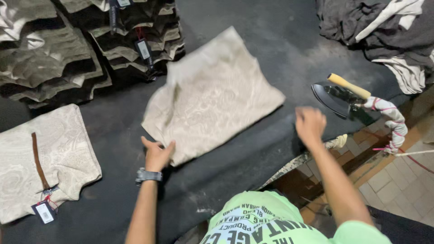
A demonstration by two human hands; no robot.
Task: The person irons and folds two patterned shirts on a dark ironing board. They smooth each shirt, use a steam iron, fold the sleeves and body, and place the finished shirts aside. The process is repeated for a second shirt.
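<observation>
Take the cream patterned cloth (212, 97) in the middle of the dark table (253, 158) as the landmark. Far left of it lies a folded cream garment (45, 158) with a brown strap and a hang tag (44, 211), set flat at the table's edge — it looks finished and laid aside. Above-left of the cloth stand stacks of folded dark-and-tan garments (90, 40), tagged too. At the cloth's near corner the left hand (157, 153), a watch (148, 175) on its wrist, presses down with fingers spread and open, likely pinning the fabric flat. Right of the cloth the right hand (310, 125) hovers empty, loosely curled, blurred. Further right rests an iron (341, 97) with a wooden handle — parked off the fabric. Above it, a heap of unfolded clothes (384, 31).
</observation>
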